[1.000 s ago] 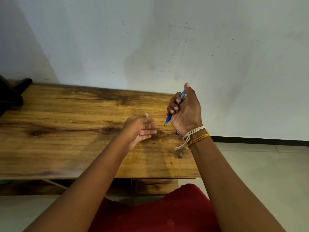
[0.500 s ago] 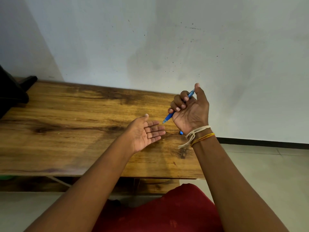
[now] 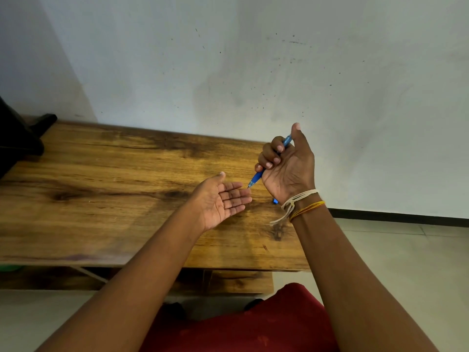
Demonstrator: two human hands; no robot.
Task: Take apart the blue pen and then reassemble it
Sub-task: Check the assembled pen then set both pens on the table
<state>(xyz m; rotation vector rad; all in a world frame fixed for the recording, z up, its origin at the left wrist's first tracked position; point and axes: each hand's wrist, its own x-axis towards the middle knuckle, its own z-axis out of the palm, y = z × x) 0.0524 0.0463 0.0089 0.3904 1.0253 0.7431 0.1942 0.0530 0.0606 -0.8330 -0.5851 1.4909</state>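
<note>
The right hand (image 3: 286, 166) grips the blue pen (image 3: 256, 177) tip-down over the desk's (image 3: 101, 189) right edge, so parts drop into the flat, empty left hand (image 3: 220, 199).

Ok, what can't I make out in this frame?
- Blue pen, head view: its middle is hidden by the right hand; whether all parts are fitted is unclear.
- Small blue piece: mostly behind the right wrist, unidentifiable.
- Dark object: cut off by the left edge.
- Left hand: open, empty.
</note>
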